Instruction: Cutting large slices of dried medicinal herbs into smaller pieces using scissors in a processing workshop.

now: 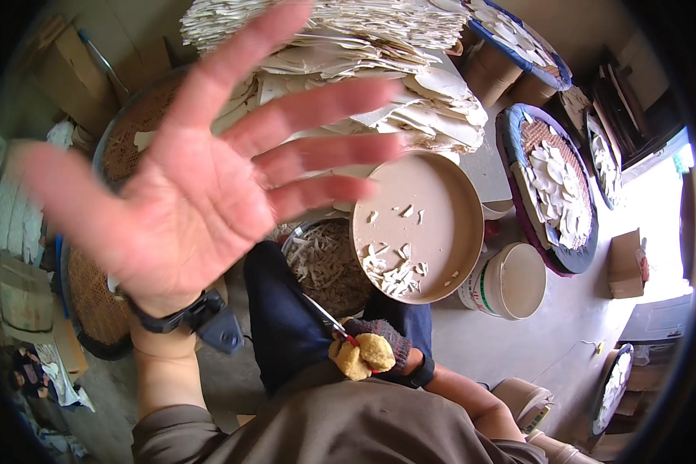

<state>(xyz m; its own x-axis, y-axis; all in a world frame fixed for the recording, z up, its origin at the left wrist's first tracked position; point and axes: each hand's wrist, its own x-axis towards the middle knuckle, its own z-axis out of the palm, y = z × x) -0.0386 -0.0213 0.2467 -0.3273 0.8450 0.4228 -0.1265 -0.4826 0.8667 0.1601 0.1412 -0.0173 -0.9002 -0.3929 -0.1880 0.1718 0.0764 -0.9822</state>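
Note:
Raised close to the camera is my left hand, palm toward me and fingers spread, slightly blurred and holding nothing. A dark wrist device is strapped below it. Over my lap, my right hand wears a grey knit glove. It is closed around scissors with red handles wrapped in thick yellow padding; the metal blades point up and left. Beyond my knees sits a beige round pan holding a few white chips. Left of it, between my legs, a tub of white scraps is partly hidden.
Tall stacks of flat white slices stand ahead. A white bucket is right of the pan. Farther right are blue-edged round woven trays with white slices and a cardboard box. Another woven tray lies behind my left hand.

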